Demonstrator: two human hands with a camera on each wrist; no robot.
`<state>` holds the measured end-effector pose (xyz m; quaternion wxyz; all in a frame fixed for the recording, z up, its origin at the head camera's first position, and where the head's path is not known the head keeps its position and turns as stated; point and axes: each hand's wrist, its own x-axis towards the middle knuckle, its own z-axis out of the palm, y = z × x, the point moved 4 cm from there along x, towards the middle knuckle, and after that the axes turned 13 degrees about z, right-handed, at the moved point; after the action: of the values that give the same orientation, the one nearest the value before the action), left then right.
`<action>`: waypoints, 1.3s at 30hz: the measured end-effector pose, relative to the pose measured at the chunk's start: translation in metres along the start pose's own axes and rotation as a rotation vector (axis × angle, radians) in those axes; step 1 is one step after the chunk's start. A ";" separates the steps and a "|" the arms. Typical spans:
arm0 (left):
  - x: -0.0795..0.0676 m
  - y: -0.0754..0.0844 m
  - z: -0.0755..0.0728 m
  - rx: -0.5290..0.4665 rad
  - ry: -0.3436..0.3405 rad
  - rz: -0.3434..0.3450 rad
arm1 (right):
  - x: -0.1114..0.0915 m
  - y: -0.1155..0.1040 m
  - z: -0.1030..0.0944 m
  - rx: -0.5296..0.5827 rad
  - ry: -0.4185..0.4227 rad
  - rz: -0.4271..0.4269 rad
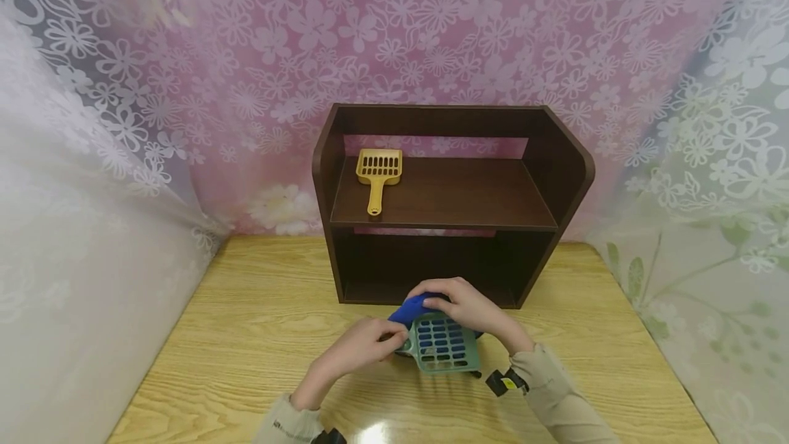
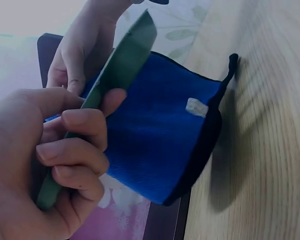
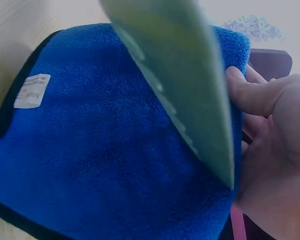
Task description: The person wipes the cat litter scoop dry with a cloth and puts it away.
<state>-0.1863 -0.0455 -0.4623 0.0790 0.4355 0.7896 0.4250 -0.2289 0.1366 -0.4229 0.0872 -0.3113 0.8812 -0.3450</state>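
Observation:
A green slotted litter scoop point(image 1: 448, 344) is gripped by its handle in my left hand point(image 1: 360, 348), whose fingers curl round it in the left wrist view. My right hand point(image 1: 459, 301) pinches the upper edge of a blue cloth point(image 3: 115, 125) with dark edging and a small white label point(image 3: 32, 91). The cloth hangs from that hand behind the scoop, just over the table, and shows blue through the slots. Whether scoop and cloth touch is unclear.
Beyond my hands stands a dark brown two-level shelf point(image 1: 444, 190). On its upper board, at the left, leans a yellow litter scoop point(image 1: 377, 180). Pale wood table point(image 1: 246, 307) lies around, with a pink floral curtain point(image 1: 259, 88) behind and pale sheets at the sides.

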 end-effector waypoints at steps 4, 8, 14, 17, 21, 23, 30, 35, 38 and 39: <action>-0.001 -0.001 -0.003 0.050 0.041 -0.015 | 0.000 0.003 -0.004 0.007 0.016 0.043; -0.001 -0.003 -0.005 0.073 0.057 -0.012 | 0.000 0.007 -0.007 0.009 0.012 0.094; -0.006 -0.009 -0.006 0.038 0.064 -0.073 | -0.004 0.014 -0.014 0.003 0.038 0.143; -0.010 -0.012 -0.009 0.050 0.076 -0.124 | -0.008 0.021 -0.019 0.008 0.068 0.172; -0.014 -0.015 -0.014 0.083 0.107 -0.150 | -0.014 0.031 -0.025 0.024 0.122 0.204; -0.016 -0.016 -0.016 0.086 0.122 -0.150 | -0.017 0.035 -0.027 0.040 0.157 0.224; -0.019 -0.018 -0.019 0.073 0.174 -0.157 | -0.022 0.046 -0.024 0.199 0.291 0.345; -0.019 -0.021 -0.018 0.069 0.204 -0.154 | -0.025 0.052 -0.013 0.390 0.364 0.464; -0.018 -0.023 -0.016 0.068 0.217 -0.147 | -0.026 0.054 -0.007 0.513 0.396 0.508; -0.018 -0.023 -0.016 0.067 0.220 -0.142 | -0.026 0.054 -0.006 0.557 0.405 0.518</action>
<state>-0.1973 -0.0745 -0.4740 0.0072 0.3317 0.8361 0.4369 -0.2371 0.1866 -0.4558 0.0768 0.0299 0.8029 -0.5904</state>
